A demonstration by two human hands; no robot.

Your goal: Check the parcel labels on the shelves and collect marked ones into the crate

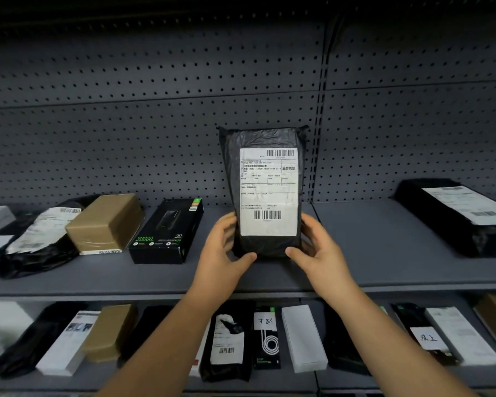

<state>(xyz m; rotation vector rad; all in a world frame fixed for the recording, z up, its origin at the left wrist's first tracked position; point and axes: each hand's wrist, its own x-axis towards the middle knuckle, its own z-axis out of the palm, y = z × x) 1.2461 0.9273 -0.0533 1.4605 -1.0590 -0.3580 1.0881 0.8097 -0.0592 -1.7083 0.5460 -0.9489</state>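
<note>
We've got the black parcel (265,193) upright above the upper shelf (370,253), long axis vertical, label (268,191) facing us; left hand (222,253) and right hand (317,247) curl round its lower edges, thumbs in front, equally near; no crate in sight

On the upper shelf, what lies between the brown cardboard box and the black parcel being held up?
In the head view, one thing: a black power bank box with green print, lying flat between the brown cardboard box and the black parcel held by the left hand and right hand.
</note>
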